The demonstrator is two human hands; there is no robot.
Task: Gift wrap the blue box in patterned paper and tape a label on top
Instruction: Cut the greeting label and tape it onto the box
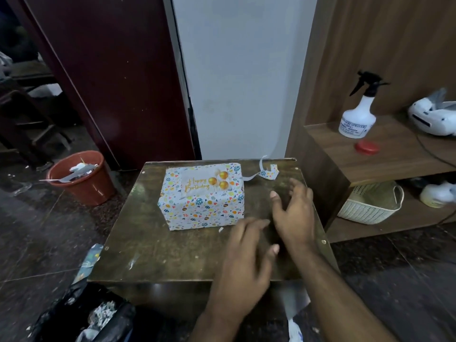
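The box wrapped in white paper with little coloured dots and shapes (201, 201) sits on the far left part of the small dark wooden table (153, 245) — a "Happy Birthday" label with gold balloons (206, 184) lies flat on its top. The left hand (243, 257) and the right hand (294, 213) are over the table just right of the box, fingers spread loose and holding nothing. A scrap of the same paper (267, 172) lies near the back edge — a red-brown bin with paper bits (81, 177) stands on the floor.
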